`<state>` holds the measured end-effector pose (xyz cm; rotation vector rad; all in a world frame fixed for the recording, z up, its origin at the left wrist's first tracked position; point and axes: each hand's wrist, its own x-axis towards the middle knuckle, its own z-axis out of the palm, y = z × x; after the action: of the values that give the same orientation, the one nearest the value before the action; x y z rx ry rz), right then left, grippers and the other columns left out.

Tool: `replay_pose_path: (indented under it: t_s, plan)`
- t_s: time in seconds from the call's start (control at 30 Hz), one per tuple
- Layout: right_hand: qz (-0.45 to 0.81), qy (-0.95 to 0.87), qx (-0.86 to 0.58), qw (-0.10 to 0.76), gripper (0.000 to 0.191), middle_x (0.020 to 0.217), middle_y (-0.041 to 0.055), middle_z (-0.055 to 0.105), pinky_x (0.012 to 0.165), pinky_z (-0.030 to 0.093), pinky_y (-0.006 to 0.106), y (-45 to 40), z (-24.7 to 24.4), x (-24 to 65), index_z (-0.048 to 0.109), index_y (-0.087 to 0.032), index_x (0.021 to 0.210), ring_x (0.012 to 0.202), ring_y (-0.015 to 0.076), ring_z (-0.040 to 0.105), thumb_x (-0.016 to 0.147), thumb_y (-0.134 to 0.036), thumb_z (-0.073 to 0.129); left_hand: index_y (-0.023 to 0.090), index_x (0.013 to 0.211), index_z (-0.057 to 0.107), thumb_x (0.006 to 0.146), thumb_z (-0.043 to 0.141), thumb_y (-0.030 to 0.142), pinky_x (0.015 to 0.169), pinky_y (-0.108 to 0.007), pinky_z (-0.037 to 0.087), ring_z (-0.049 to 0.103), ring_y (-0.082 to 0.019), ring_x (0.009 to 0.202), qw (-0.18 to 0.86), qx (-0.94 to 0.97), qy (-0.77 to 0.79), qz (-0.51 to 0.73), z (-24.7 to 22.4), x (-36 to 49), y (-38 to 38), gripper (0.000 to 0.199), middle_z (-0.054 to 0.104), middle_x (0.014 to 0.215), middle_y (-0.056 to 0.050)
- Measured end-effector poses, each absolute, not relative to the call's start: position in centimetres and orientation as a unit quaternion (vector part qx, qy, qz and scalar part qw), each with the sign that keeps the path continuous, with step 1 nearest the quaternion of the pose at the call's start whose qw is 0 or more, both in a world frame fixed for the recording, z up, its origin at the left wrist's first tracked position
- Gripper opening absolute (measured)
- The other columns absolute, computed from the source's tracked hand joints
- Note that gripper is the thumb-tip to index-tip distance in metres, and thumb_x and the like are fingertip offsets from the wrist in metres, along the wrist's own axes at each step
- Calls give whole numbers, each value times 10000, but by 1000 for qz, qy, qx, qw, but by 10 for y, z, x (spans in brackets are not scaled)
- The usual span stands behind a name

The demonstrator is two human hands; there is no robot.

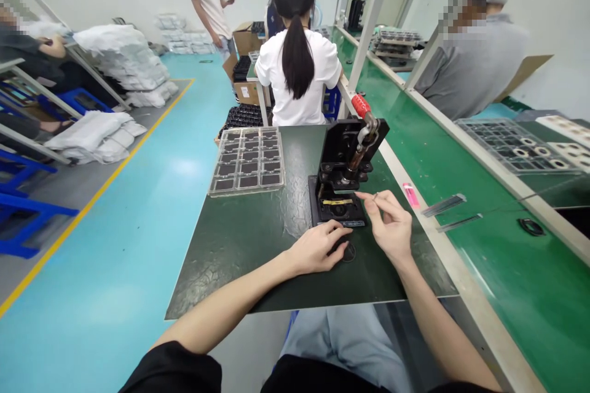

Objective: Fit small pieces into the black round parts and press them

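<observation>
Here we are at the bench, all eyes on two bare hands working over a dark tabletop (239, 264). The right hand (391, 230) is up at one o'clock from the seated person's lap, thumb and forefinger pinched together on a tiny sliver (375, 195), too small to make out from here, just beside a black toggle press (343, 156). The left hand (317, 250) lies low, fingers curled right beside a round black disc (348, 252), and whether that grip is clamped on it, I cannot tell. A yellow strip (338, 201) sits in the base of the press, open space above it, and the red-handled lever (361, 105) stands up toward twelve o'clock. Over at eleven o'clock, a clear tray of dark square pieces (246, 159); out at two o'clock, two metal strips (443, 204) on the green bench (507, 270). Now the danger spots, as I judge them: a sliver that small could slip from the pinch and vanish against the dark surface if those fingers slacken; a knock on the lever could bring the press down near the fingertips; and a stray nudge could push the yellow strip out of line
</observation>
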<state>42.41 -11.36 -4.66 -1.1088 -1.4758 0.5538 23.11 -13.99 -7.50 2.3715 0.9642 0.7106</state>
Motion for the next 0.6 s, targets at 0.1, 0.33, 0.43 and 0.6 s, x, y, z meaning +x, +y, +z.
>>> replay_pose_path:
  t_s: [0.1, 0.33, 0.43, 0.6]
  plan:
    - [259, -619, -484, 562, 335, 889, 65, 743, 686, 584, 312, -110, -55, 423, 806, -200, 1020, 731, 173, 679, 999, -464, 600, 205, 1346, 572, 977, 607, 419, 901, -396, 622, 705, -275, 1107, 210, 874, 363, 244, -74, 232, -144, 428, 687, 1222, -125]
    - [199, -683, -483, 511, 280, 942, 81, 798, 650, 599, 289, -113, -59, 423, 793, -207, 910, 820, 194, 748, 1006, -358, 579, 203, 1268, 592, 868, 749, 496, 925, -420, 590, 694, -297, 1049, 196, 887, 359, 216, -77, 237, -150, 520, 716, 1110, -105]
    - [181, -702, -481, 494, 270, 944, 72, 804, 637, 597, 288, -111, -56, 422, 798, -215, 947, 826, 196, 752, 1007, -345, 569, 207, 1255, 590, 868, 758, 438, 948, -406, 576, 693, -284, 1054, 228, 884, 337, 229, -77, 237, -148, 482, 718, 1109, -97]
    - [163, -702, -492, 489, 251, 963, 74, 805, 627, 579, 298, -107, -59, 419, 798, -215, 966, 790, 191, 736, 1003, -324, 576, 219, 1246, 585, 851, 769, 387, 968, -405, 572, 686, -282, 1100, 258, 870, 339, 247, -77, 235, -145, 467, 711, 1161, -97]
